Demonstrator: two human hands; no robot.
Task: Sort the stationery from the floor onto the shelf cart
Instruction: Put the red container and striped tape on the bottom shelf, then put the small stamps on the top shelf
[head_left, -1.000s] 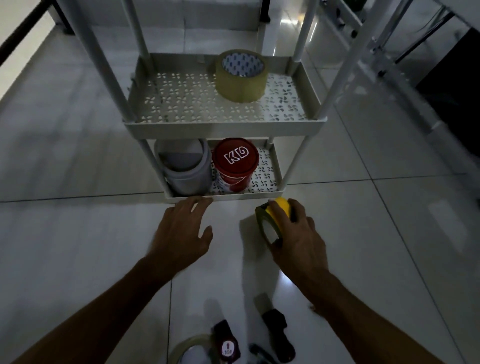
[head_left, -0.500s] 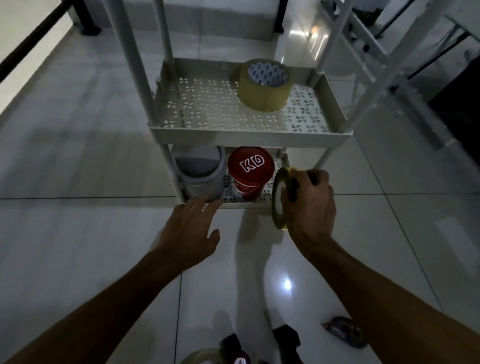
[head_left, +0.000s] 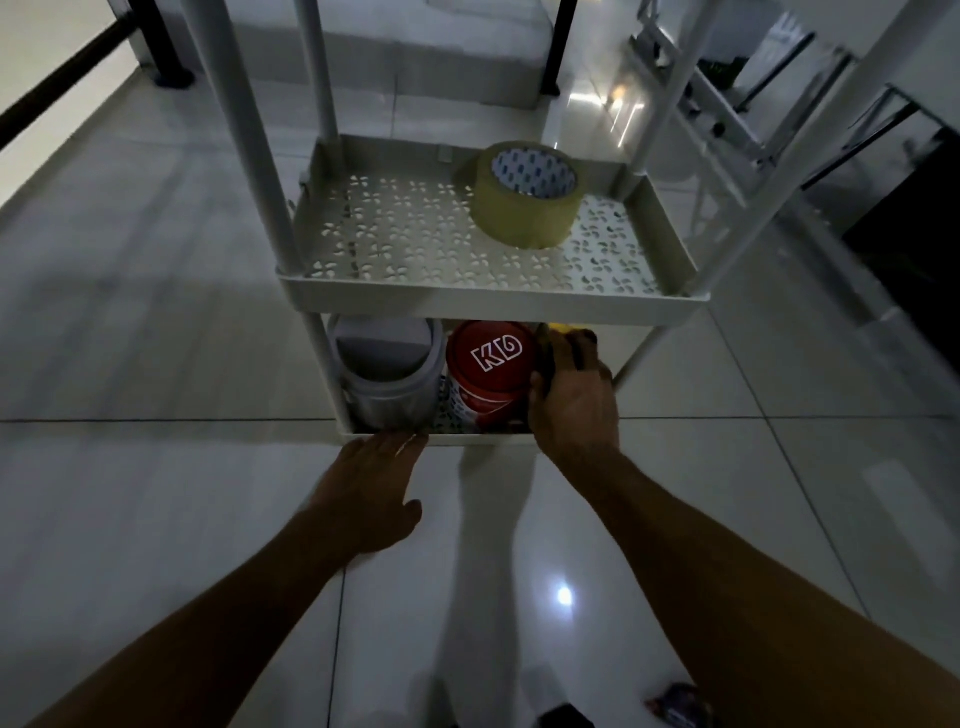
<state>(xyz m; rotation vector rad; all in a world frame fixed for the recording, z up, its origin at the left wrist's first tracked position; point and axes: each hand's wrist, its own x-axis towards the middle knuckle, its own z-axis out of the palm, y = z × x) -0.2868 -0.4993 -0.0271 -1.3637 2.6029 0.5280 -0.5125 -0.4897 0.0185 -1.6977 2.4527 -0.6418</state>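
one yellow tape roll (head_left: 558, 332) is sitting gripped in the right hand (head_left: 574, 402) beside the red can (head_left: 488, 371), while the left hand (head_left: 366, 491) is lying open and empty at the shelf cart (head_left: 493, 301) base.

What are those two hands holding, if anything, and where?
Right hand grips a yellow tape roll by its rim, at the bottom shelf; left hand holds nothing.

A black post (head_left: 169, 65) stood on the pale, shiny tiled floor (head_left: 156, 322). From this post a black rail (head_left: 52, 98) ran to the left. To the right of the post stood a second black post (head_left: 558, 47), and farther right a white metal rack (head_left: 727, 122).
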